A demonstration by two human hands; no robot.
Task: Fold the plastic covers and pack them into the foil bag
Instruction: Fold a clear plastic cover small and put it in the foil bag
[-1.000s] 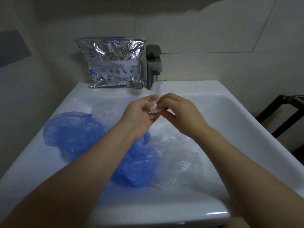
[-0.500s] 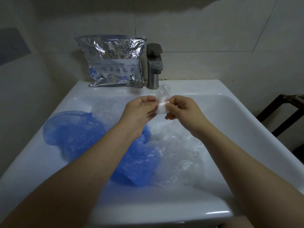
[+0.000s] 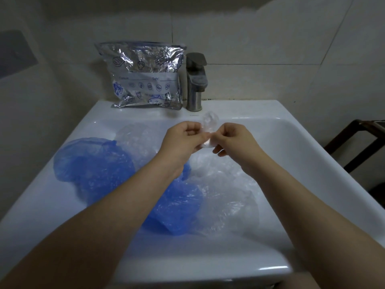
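pale tiled walls back a white ceramic sink point(image 3: 312, 147), where a crinkled silver foil bag with blue printing point(image 3: 145, 78) leans upright on the rear ledge just beside a steel tap point(image 3: 195, 82). above the basin we hold a small folded clear plastic cover point(image 3: 209, 127) between both hands: our left hand point(image 3: 183, 140) and our right hand point(image 3: 233, 140) each pinch it with curled fingers. below our forearms, loose blue plastic covers point(image 3: 93, 163) and loose clear plastic covers point(image 3: 227, 197) lie heaped in the basin.
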